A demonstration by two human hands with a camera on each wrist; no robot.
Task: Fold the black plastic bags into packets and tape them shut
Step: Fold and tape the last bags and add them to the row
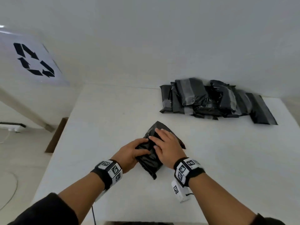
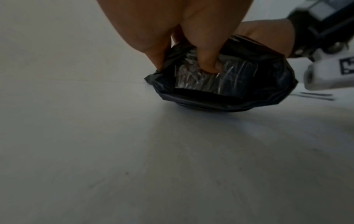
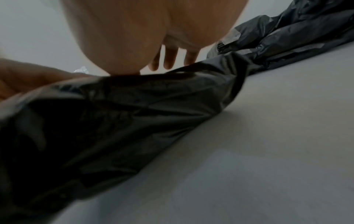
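Worktop (image 1: 113,111): white and flat, it carries everything in the scene and runs back to a pale wall.
Sign (image 1: 34,60): a pale sheet printed with black recycling arrows, on the surface to the left of the worktop, well apart from the bags.
Pile of taped packets (image 1: 215,99): folded black plastic packets with grey tape strips, heaped overlapping at the far right of the worktop by the wall, well apart from the hands.
Black plastic bag (image 1: 150,158): partly folded, lying slantwise at the middle of the worktop near the person. Its far corner points away and lies flat, and its near end is bunched into a thick roll.
Bag from the left wrist view (image 2: 229,97): the near end gapes, and a crinkled, shiny block sits inside the folds.
Right hand (image 1: 168,148): laid over the upper right of the bag, fingers straight and spread, pressing the plastic down. In the right wrist view its fingertips (image 3: 169,60) point past the bag's far edge.
Left hand (image 1: 129,153): at the bag's left edge, touching the right hand. Its fingers curl onto the plastic, and in the left wrist view one finger (image 2: 208,60) presses the shiny block.
Wrist bands: each wrist wears a black strap with white marker blocks.
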